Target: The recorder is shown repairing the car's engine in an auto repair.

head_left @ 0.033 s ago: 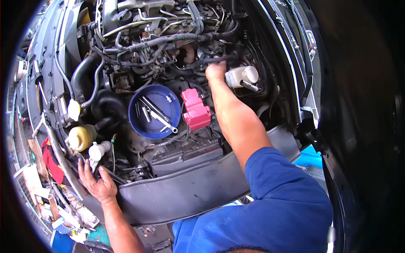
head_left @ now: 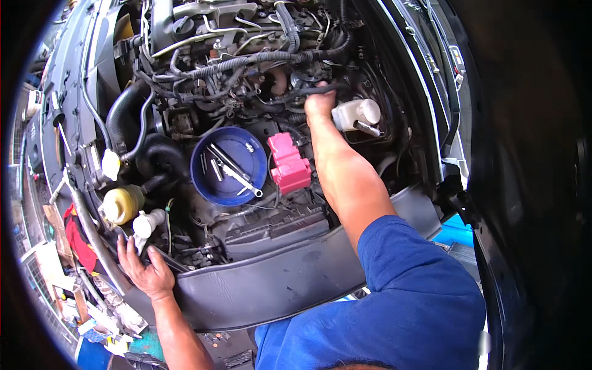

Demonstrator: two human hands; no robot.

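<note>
My right hand point(head_left: 319, 105) reaches deep into the engine bay among black hoses point(head_left: 290, 92), beside a white reservoir point(head_left: 348, 116); its fingertips are mostly hidden. My left hand point(head_left: 147, 271) rests with fingers spread on the front edge, by a grey fender cover point(head_left: 246, 290), just below a white filler neck point(head_left: 148, 223). Between my hands sit a blue plastic bowl point(head_left: 203, 188) with several metal sockets and wrenches point(head_left: 256, 191) in it, and a pink plastic box point(head_left: 290, 163). A yellowish round reservoir point(head_left: 120, 203) stands at the left.
The engine point(head_left: 222, 43) fills the top of the view. A dark car body edge point(head_left: 493, 259) runs down the right. Beyond the left edge lie a red cloth point(head_left: 80, 240), cardboard, papers and other clutter. A blue object point(head_left: 450, 231) shows past the cover at the right.
The whole view has shifted slightly right and down. My hands stay in about the same places on and in the engine bay.
</note>
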